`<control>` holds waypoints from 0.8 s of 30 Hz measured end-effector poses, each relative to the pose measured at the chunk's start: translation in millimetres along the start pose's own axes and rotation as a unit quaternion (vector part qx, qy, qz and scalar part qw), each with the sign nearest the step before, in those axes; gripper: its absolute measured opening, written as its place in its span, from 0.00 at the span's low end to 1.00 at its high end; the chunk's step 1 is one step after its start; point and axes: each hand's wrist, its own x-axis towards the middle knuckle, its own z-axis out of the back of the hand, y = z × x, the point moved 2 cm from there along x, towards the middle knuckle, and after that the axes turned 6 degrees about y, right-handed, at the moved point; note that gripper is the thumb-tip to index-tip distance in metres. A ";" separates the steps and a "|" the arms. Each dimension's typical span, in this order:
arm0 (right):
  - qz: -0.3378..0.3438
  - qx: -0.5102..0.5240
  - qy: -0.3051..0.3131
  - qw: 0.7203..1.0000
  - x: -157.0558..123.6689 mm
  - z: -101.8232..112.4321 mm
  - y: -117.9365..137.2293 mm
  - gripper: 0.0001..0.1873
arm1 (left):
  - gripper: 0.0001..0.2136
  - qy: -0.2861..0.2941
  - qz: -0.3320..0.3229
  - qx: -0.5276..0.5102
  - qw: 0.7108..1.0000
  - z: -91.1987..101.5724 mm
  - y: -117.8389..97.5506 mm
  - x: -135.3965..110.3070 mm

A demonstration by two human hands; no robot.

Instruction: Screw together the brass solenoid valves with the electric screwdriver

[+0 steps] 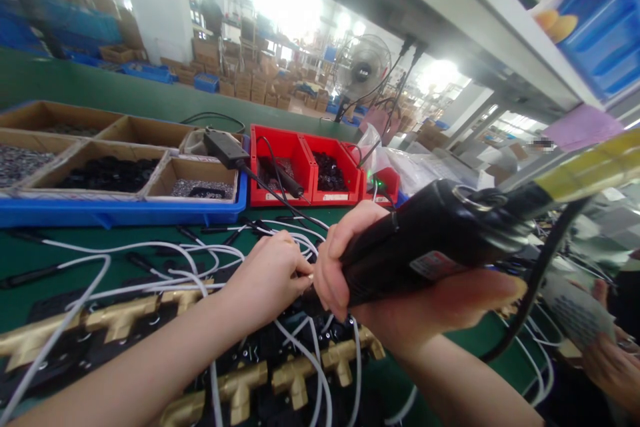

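Holding: my right hand (345, 260) was wrapped fully round the black body of an electric screwdriver (440, 233), fingers curled tight over the top and palm underneath.
Tool position: the screwdriver lay nearly level, just above the bench, with its nose pointing left and down toward my left hand; its tip was hidden behind my fingers.
Tool cord: a black cord (545, 280) looped down from the rear end of the tool, beside a band of yellow tape (585, 170).
Left hand: my left hand (267, 277) was right at the tool's nose, touching my right hand, with the fingertips closed together in a pinch; what they gripped was too small for me to tell.
White wires (165, 260): several ran across the bench and under both my hands, tangled over the fixtures.
Brass fittings (125, 317): T-shaped pieces sat in rows on black fixtures (280, 347), below and to the left of my hands.
Blue tray (120, 213): it stood behind the wires on the left and held open cardboard boxes (150, 130) of small dark and grey parts.
Black adapter (225, 147): it rested on the edge of the boxes, its lead running toward the bins.
Red bins (280, 132): two stood side by side just right of the blue tray, with dark parts inside.
Green bench (100, 90): it carried all of the above.
Fan (363, 70): it stood far back, beyond the bins.
Other person: a hand (607, 360) showed at the lower right edge, well apart from mine.
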 end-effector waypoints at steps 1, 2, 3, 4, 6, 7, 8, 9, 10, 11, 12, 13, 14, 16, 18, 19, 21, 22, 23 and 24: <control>0.001 -0.001 0.002 1.000 -0.9 0.1 -0.2 0.35 | 0.12 0.002 0.001 0.005 1.000 0.4 -0.4 0.1; 0.002 -0.001 0.002 1.000 -1.7 0.2 -0.2 0.35 | 0.12 0.004 0.003 0.009 1.000 0.7 -0.7 0.2; 0.004 0.000 0.003 1.000 -2.2 0.3 -0.2 0.35 | 0.12 0.005 0.005 0.013 1.000 0.9 -0.7 0.3; 0.006 0.002 0.002 1.000 -2.5 0.6 -0.4 0.35 | 0.12 0.007 0.007 0.016 1.000 0.9 -0.7 0.3; 0.003 0.005 0.003 1.000 -2.3 1.6 -2.1 0.35 | 0.12 0.008 0.008 0.021 1.000 0.8 -0.6 0.1; 0.005 0.012 0.007 1.000 -2.0 2.2 -3.5 0.34 | 0.13 0.009 0.008 0.023 1.000 0.7 -0.6 0.0; 0.009 0.020 0.014 1.000 -1.7 2.8 -5.3 0.33 | 0.13 0.010 0.008 0.024 1.000 0.5 -0.7 -0.3; 0.019 0.029 0.023 0.999 -1.3 3.4 -7.2 0.31 | 0.13 0.009 0.010 0.025 1.000 0.4 -0.8 -0.5; 0.029 0.038 0.032 0.998 -1.1 4.0 -9.1 0.30 | 0.13 0.008 0.012 0.026 1.000 0.3 -0.9 -0.9; 0.037 0.043 0.040 0.998 -0.9 4.4 -10.9 0.29 | 0.13 0.007 0.014 0.027 1.000 0.2 -1.0 -1.3; 0.037 0.044 0.043 0.997 -0.7 4.7 -12.5 0.29 | 0.13 0.005 0.016 0.028 0.999 0.2 -1.1 -1.7; 0.028 0.037 0.041 0.998 -0.4 5.0 -13.9 0.30 | 0.13 0.005 0.018 0.028 0.999 0.1 -1.2 -2.1; 0.015 0.027 0.034 0.999 -0.2 5.3 -14.6 0.31 | 0.13 0.005 0.018 0.028 0.999 0.0 -1.3 -2.6; -0.001 0.010 0.011 1.000 0.0 5.9 -12.6 0.34 | 0.12 0.008 0.018 0.029 0.999 -0.1 -1.4 -3.1; 0.001 0.004 -0.002 1.000 0.1 5.9 -5.2 0.36 | 0.11 0.012 0.020 0.031 0.999 -0.1 -1.1 -2.8; 0.002 0.002 -0.007 1.000 0.1 5.8 0.3 0.36 | 0.10 0.015 0.020 0.031 0.999 0.1 -0.9 -2.3; -0.003 -0.011 -0.010 1.000 0.4 4.7 12.6 0.38 | 0.10 0.024 0.019 0.031 0.999 1.6 -0.8 -1.2; -0.009 -0.019 -0.012 1.000 0.7 3.9 18.0 0.38 | 0.10 0.028 0.016 0.030 0.999 3.4 -1.2 -1.1; -0.021 -0.027 -0.007 0.999 1.1 2.6 21.8 0.39 | 0.09 0.032 0.013 0.027 0.999 6.1 -2.0 -1.8; -0.031 -0.031 0.003 0.999 1.5 1.0 23.7 0.39 | 0.09 0.034 0.013 0.023 0.999 9.9 -3.1 -3.5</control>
